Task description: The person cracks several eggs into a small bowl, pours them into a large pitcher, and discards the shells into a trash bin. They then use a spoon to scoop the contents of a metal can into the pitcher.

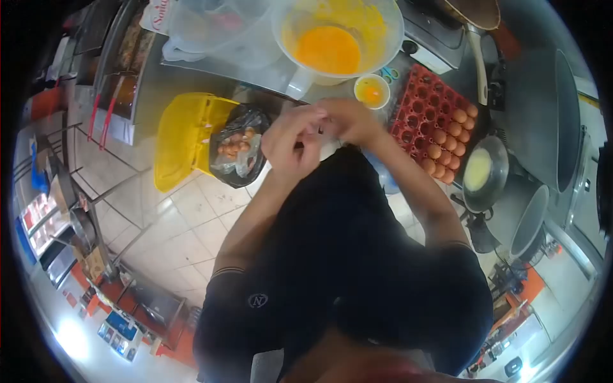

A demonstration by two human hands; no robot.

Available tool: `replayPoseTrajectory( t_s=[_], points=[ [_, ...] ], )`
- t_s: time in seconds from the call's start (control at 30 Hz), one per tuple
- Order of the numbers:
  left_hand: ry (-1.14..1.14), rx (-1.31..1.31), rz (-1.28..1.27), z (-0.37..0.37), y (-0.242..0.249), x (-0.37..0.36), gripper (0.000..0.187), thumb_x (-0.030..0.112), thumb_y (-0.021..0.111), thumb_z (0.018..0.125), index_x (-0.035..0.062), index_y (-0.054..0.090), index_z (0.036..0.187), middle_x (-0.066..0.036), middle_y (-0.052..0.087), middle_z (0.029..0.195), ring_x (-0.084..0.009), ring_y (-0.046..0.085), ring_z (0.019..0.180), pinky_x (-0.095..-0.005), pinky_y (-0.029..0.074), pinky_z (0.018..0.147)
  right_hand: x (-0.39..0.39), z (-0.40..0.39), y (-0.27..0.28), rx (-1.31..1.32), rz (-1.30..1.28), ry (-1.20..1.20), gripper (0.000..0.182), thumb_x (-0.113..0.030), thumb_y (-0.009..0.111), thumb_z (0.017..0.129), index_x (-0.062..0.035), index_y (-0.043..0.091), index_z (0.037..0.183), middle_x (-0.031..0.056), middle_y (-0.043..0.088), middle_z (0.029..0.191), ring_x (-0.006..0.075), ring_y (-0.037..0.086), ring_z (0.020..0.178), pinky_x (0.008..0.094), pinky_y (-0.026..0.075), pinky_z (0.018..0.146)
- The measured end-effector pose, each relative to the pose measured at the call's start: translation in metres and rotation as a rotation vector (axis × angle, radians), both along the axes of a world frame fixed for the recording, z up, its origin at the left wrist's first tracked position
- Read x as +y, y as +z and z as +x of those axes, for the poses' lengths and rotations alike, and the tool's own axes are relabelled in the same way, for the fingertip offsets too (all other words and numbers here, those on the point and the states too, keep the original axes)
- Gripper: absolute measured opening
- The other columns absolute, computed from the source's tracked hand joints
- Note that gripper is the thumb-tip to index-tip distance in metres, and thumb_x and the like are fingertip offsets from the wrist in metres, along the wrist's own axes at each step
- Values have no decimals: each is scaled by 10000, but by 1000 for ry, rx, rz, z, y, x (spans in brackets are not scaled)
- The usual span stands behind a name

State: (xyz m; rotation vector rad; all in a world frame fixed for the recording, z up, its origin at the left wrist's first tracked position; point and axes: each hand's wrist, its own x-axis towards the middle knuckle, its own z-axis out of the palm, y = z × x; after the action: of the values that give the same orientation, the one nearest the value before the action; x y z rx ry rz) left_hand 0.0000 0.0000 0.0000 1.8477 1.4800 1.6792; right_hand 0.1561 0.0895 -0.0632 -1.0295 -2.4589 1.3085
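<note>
My left hand (292, 144) and my right hand (351, 121) meet in front of my body at the counter's edge. The fingers of both are bent and drawn together; whatever they hold, if anything, is hidden. Just beyond them is a small white cup (372, 92) with raw egg in it. A large translucent bowl (383, 29) holds beaten yellow egg, its handle pointing toward my hands. To the right lies a red egg tray (414, 105), with several brown eggs (454, 129) along its right side. Below my left hand, eggshells (237, 145) lie in a black-lined bin (220, 169).
The bin's yellow lid (182, 143) hangs open on the left. Scissors (390, 74) with teal handles lie by the cup. A pan (501, 185) with something pale yellow in it sits right of the tray, beside a large metal pot (530, 214). Clear plastic containers (217, 32) stand at the back.
</note>
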Motion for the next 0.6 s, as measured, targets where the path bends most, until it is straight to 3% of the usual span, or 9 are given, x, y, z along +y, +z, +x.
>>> replayPoseTrajectory(
  t_s=[0.03,0.07,0.1,0.13,0.17,0.3,0.47,0.6],
  points=[
    [46,-46,3,-2,-3,-1,282,-79,559,850,-5,692,1088,-128,739,976,-219,637,714,-270,486,634,3,24,12,-83,-20,-191,415,-348,794,813,-73,711,1112,105,723,1098,291,704,981,424,542,881],
    [95,-87,5,-5,-5,-4,294,-123,563,807,-1,703,1035,-93,740,935,-107,556,574,-208,404,504,10,53,6,-120,140,-241,490,-331,821,784,-74,680,1176,106,701,1154,305,681,1018,422,542,884],
    [100,-132,0,6,-16,-3,294,-123,563,807,-1,703,1035,-93,740,935,-107,556,574,-208,404,504,22,90,2,-201,309,-282,577,-313,848,754,-74,649,1240,106,680,1211,319,658,1055,419,542,887],
    [70,-125,-103,3,-20,-8,309,-133,534,834,-14,683,1078,-122,735,939,-131,616,676,-221,456,577,30,97,4,-195,305,-284,577,-313,848,754,-74,649,1240,106,680,1211,319,658,1055,419,542,887],
    [35,-115,-212,2,-23,-12,325,-142,504,861,-28,663,1121,-151,731,942,-155,676,779,-234,507,650,35,103,6,-227,347,-319,692,-313,873,715,-81,599,1307,111,644,1274,338,619,1107,430,526,924],
    [-41,-136,-266,16,-30,-9,329,-133,516,863,-10,678,1121,-94,724,928,-100,627,708,-208,453,592,42,99,-23,-222,427,-295,985,-314,930,611,-110,459,1452,122,556,1392,387,506,1226,476,456,1037],
    [-103,-109,-373,29,-42,1,330,-114,535,868,19,694,1125,-60,722,911,-59,571,660,-193,430,571,45,83,-52,-241,491,-319,893,-277,906,601,-114,512,1385,110,594,1298,366,513,1215,484,436,1035],
    [-118,-135,-431,35,-41,3,306,-86,563,884,37,705,1126,-39,722,911,-28,527,640,-188,421,564,42,90,-32,-226,445,-361,836,-255,879,600,-108,539,1350,106,601,1283,350,515,1214,472,429,1023]
  ],
)
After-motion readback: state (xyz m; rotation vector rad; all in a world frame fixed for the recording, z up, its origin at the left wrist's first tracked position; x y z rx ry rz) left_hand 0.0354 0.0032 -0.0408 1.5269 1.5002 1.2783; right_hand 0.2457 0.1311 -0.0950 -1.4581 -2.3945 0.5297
